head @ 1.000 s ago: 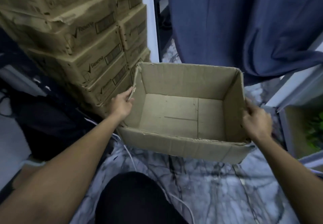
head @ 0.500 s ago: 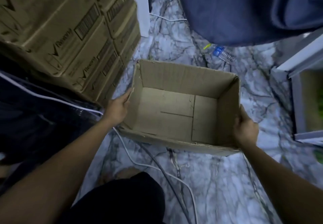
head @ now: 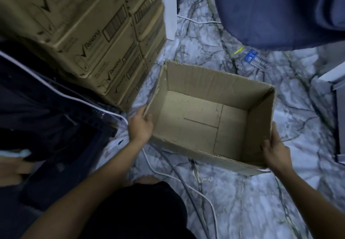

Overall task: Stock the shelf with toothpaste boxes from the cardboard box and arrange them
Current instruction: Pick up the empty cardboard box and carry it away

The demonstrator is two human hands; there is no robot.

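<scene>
Close by the person's feet, loose cables [head: 188, 181] trail over the marble floor [head: 242, 207] and run under the near edge of the cardboard box [head: 214, 83]. I'd lift it clear of them or set it down past them, so it doesn't drag across.

The left hand [head: 141, 126] grips the box's left wall near the front corner, thumb hooked inside and fingers [head: 142, 110] along the outside. The right hand [head: 276, 151] clasps the right front corner the same way, thumb inside and the rest wrapped outside.

The box sits between the two hands, open side up and quite empty. No toothpaste boxes show anywhere, so I take it that it is being cleared away. I cannot tell whether it touches the floor. Keeping both grips level should stop the limp walls from buckling.

Just left of it rises a stack of printed cartons [head: 97, 39], near enough to bump. Farther off lie a water bottle [head: 256, 60] and hanging blue cloth [head: 270, 11].
</scene>
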